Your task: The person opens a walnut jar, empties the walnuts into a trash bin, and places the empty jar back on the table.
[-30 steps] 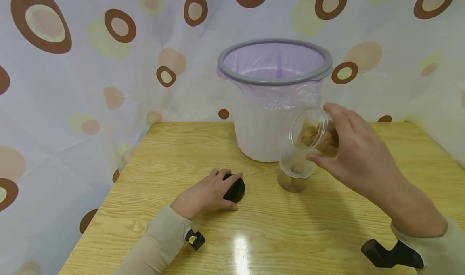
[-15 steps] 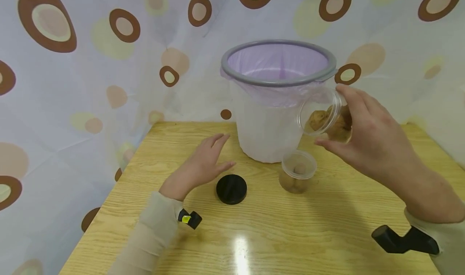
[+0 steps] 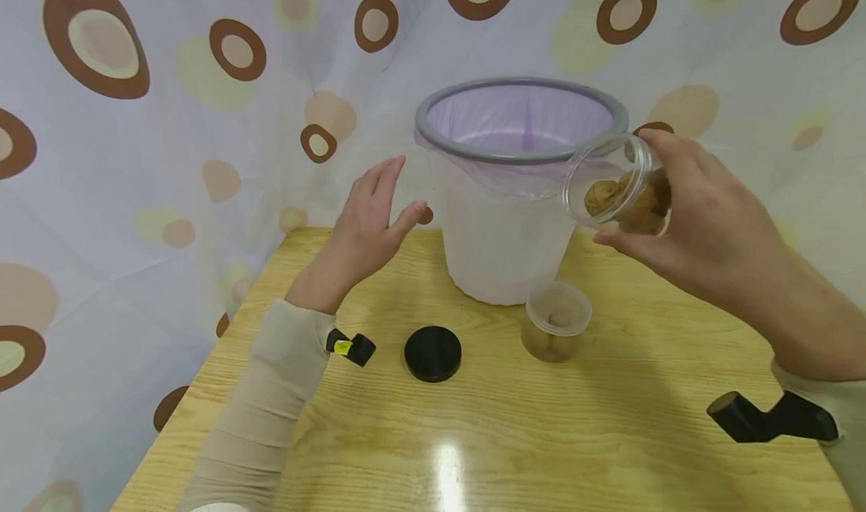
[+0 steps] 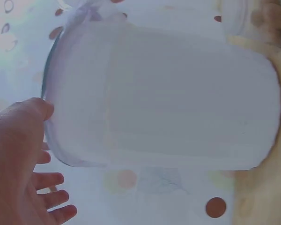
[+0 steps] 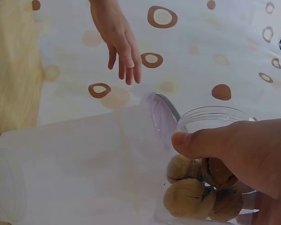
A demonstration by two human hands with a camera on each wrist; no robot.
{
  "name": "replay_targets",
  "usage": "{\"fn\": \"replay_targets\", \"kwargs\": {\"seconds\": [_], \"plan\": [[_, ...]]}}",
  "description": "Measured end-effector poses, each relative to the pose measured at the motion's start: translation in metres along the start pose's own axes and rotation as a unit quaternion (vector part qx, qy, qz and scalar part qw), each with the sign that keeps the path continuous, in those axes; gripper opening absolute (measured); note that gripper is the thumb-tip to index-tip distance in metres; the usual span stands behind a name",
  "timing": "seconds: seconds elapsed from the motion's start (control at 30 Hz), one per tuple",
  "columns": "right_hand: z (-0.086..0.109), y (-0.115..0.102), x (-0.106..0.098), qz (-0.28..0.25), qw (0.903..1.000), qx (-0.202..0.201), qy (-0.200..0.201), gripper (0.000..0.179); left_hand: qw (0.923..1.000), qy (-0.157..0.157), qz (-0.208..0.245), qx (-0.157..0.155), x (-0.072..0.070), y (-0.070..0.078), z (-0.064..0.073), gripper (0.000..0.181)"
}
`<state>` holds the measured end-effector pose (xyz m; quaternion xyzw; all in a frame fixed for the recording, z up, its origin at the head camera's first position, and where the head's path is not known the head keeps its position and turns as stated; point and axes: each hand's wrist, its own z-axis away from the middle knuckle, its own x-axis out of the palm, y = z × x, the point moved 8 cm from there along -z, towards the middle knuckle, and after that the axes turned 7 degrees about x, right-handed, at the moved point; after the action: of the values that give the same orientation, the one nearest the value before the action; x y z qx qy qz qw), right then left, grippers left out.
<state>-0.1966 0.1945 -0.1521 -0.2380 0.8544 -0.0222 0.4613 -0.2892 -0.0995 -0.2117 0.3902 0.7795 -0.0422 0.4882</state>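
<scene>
In the head view my right hand (image 3: 717, 219) grips a clear plastic jar (image 3: 609, 177), tilted with its mouth facing left, beside the bin's rim. Several brown walnuts (image 5: 189, 197) lie inside it, some with cracks showing in the right wrist view. My left hand (image 3: 361, 230) is raised left of the bin, holding nothing, its fingers extended and thumb apart. Between the hands stands a white trash bin (image 3: 504, 234) with a grey rim ring (image 3: 521, 155) and a thin purple liner (image 3: 480, 117).
A black round lid (image 3: 433, 354) lies flat on the wooden table (image 3: 528, 437). To its right, close in front of the bin, an uncovered clear tub (image 3: 556, 324) holds brown round pieces. A patterned curtain (image 3: 169, 121) hangs behind the table.
My left hand has let go of the black lid and risen up toward the bin's left side. My right hand has lifted the jar of walnuts up and slightly right, toward the rim.
</scene>
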Motion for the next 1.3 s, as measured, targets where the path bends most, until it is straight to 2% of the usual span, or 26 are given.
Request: {"fn": "replay_targets", "kwargs": {"seconds": [0.2, 0.4, 0.53, 0.63, 0.83, 1.03, 1.3], "plan": [[-0.008, 0.005, -0.005, 0.0, 1.0, 0.003, -0.008, 0.101, 0.9995, 0.03, 0.01, -0.005, -0.025, 0.008, -0.03, 0.067], [-0.018, 0.008, -0.011, 0.004, 0.9999, -0.004, -0.011, 0.098, 0.9995, 0.028, -0.013, 0.009, -0.028, 0.022, -0.06, 0.065], [-0.029, 0.009, -0.016, 0.009, 0.9998, 0.01, -0.017, 0.098, 0.9994, 0.001, -0.035, 0.005, -0.025, 0.027, -0.076, 0.066], [-0.04, 0.012, -0.019, 0.012, 0.9991, 0.03, -0.027, 0.099, 0.9988, -0.023, -0.042, -0.008, -0.022, 0.028, -0.088, 0.067], [-0.06, 0.012, -0.018, 0.019, 0.9988, 0.026, -0.037, 0.096, 0.9952, -0.077, -0.042, -0.044, -0.011, 0.025, -0.106, 0.068], [-0.08, 0.012, -0.015, 0.038, 0.9974, 0.022, -0.057, 0.101, 0.9884, -0.126, -0.046, -0.071, 0.0, 0.021, -0.117, 0.07], [-0.104, 0.011, -0.009, 0.089, 0.9928, 0.005, -0.079, 0.103, 0.9772, -0.172, -0.081, -0.094, 0.006, 0.017, -0.125, 0.076]]}}
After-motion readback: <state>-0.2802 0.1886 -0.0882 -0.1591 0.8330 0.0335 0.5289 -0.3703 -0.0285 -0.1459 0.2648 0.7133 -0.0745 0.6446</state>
